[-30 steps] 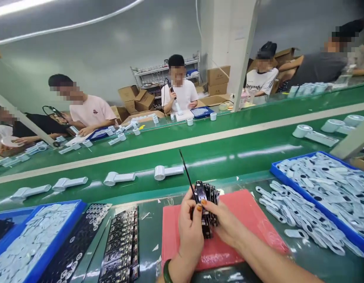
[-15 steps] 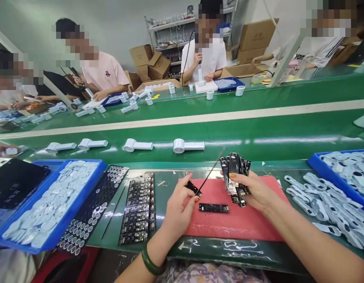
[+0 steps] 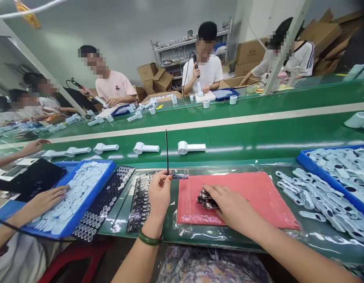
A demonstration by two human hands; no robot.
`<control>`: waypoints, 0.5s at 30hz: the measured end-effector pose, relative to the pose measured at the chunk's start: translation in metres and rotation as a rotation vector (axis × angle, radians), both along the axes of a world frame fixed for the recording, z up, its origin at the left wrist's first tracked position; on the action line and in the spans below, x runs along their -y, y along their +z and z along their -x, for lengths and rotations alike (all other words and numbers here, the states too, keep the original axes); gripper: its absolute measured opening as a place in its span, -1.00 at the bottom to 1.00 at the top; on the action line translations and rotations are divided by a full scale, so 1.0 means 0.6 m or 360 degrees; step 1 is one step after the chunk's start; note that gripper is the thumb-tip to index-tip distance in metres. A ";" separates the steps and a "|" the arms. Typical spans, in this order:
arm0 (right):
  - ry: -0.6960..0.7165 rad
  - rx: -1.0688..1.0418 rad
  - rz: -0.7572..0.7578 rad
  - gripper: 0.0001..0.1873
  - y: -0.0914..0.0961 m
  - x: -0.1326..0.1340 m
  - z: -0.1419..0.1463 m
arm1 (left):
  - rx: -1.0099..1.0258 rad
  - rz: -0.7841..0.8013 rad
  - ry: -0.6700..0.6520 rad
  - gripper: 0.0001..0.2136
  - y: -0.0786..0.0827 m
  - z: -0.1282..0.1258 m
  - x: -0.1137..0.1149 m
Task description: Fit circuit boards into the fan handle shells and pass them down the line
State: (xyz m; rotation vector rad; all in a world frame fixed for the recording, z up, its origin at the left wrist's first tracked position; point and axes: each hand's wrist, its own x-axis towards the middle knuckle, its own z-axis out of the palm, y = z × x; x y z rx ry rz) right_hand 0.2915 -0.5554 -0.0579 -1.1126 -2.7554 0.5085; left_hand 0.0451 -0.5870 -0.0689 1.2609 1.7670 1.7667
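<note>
My left hand (image 3: pixel 159 192) pinches a thin black stick (image 3: pixel 167 151) that stands upright, together with a small dark circuit strip (image 3: pixel 178 176) at the left edge of the red mat (image 3: pixel 252 196). My right hand (image 3: pixel 229 204) lies palm down on the mat, its fingers over a stack of small black circuit boards (image 3: pixel 206 199). A panel of black circuit boards (image 3: pixel 140 202) lies just left of my left hand.
A blue tray (image 3: pixel 103 184) of pale plastic parts sits left, with a neighbour's hand (image 3: pixel 45 200) in it. Another blue tray (image 3: pixel 332 179) and loose pale parts (image 3: pixel 311 200) lie right. White handled devices (image 3: pixel 190 147) ride the green conveyor (image 3: pixel 258 133). People work across the belt.
My right hand lowered the fanned stack of boards onto the red mat. My left hand moved left to the mat's edge and the stick now points straight up. The lone board on the mat is gone.
</note>
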 end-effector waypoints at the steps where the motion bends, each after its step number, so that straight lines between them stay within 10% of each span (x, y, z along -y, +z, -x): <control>1: -0.0011 0.0073 -0.0006 -0.21 0.003 0.001 0.002 | 0.0093 -0.0003 -0.0012 -0.83 0.002 0.002 0.009; 10: -0.0069 -0.0090 0.0184 -0.25 0.001 -0.020 -0.009 | 0.0737 0.0303 -0.0276 -0.77 -0.012 -0.062 0.131; 15: -0.0268 -0.0661 0.1141 -0.59 0.018 -0.057 -0.015 | 0.0503 0.0197 -0.0506 -0.79 -0.005 -0.096 0.120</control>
